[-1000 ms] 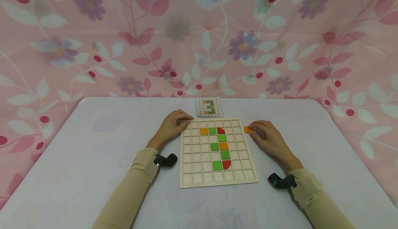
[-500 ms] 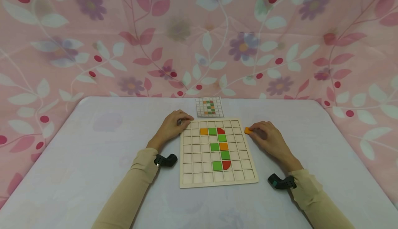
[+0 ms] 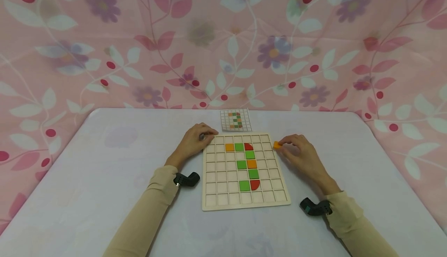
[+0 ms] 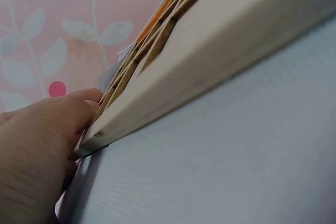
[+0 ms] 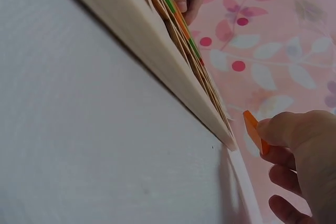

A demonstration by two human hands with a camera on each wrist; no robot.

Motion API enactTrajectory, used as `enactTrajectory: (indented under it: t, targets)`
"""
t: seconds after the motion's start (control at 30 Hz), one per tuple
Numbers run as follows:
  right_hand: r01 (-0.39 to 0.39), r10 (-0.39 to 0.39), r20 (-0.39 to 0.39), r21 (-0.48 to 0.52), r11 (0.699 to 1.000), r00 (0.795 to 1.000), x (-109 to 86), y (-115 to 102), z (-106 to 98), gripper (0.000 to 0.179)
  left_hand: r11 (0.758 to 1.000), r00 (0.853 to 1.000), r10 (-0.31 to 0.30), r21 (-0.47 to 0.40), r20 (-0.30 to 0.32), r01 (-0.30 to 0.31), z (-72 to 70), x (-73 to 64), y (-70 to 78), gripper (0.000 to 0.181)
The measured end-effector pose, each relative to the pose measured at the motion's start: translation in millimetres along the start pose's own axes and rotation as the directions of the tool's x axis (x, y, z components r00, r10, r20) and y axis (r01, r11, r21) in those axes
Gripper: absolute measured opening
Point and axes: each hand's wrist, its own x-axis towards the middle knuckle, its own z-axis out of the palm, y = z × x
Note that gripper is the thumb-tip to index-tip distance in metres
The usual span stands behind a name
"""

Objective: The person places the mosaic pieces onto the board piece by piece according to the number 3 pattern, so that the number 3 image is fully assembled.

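A pale wooden grid board (image 3: 227, 199) lies on the table, with green and orange square tiles and red quarter-round tiles in some of its cells. My left hand (image 3: 194, 138) holds the board's far left corner, its fingers curled at the edge. In the left wrist view the left hand (image 4: 39, 145) wraps that corner. Just off the board's far right side, my right hand (image 3: 302, 154) pinches an orange tile (image 3: 277, 145) between thumb and fingers. The right wrist view shows this orange tile (image 5: 254, 129) tilted, with the lower fingers loosely bent.
A small printed card (image 3: 235, 119) with a coloured grid pattern lies just beyond the board. The white-covered table (image 3: 122, 164) meets a pink floral cloth (image 3: 209, 47) at the back. Black cameras (image 3: 186, 179) sit on both wrists.
My right hand shifts very slightly and the pinched orange tile changes its tilt, staying beside the board's far right corner. The left hand and the tiles on the board keep their places.
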Motion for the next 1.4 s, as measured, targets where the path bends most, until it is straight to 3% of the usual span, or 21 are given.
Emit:
enactTrajectory:
  t: [0.87,1.4]
  targets:
    - [0.139,-0.143,0.058,0.069,0.988,0.988,-4.8,-43,13,0.023,1.0,1.0,0.01,-0.001,0.003,-0.01,0.3,1.0,-1.6,0.015]
    - [0.17,-0.181,0.094,0.114,0.979,0.979,-9.0,-58,22,0.022,1.0,1.0,-0.002,-0.008,0.002,0.003,0.8,0.4,-2.0,0.015]
